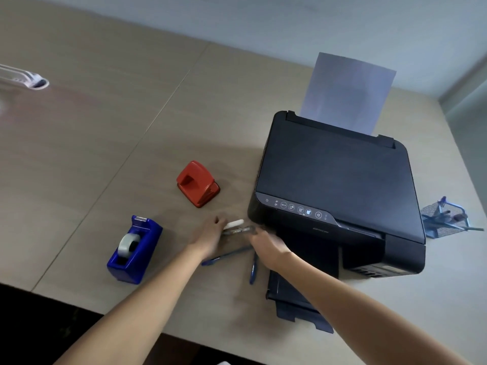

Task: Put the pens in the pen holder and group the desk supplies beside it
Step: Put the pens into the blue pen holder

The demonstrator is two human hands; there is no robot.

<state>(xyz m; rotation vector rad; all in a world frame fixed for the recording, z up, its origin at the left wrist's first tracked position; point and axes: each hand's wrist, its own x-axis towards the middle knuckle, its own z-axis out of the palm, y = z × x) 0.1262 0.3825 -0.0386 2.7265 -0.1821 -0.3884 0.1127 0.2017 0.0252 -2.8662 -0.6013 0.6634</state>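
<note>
Pale wood-grain desk (110, 133) — plain grey wall (263, 22) behind.

Both hands at the pens, in front of the printer (334, 180).
The left hand (210, 237) and right hand (267, 246) met over a blurred, perhaps white item (235, 223); blue pens (228, 255) lay beneath.

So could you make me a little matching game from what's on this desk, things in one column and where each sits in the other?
Things:
1. Tape dispenser
2. Hole punch
3. Pen holder
4. Sheet of paper

Places:
A. Right of the printer, near the desk's right edge
B. Standing up out of the printer's rear feed
C. Nearest the front desk edge, left of both hands
D. On open desk beyond the left hand

Pairs: 1-C, 2-D, 3-A, 4-B
</note>
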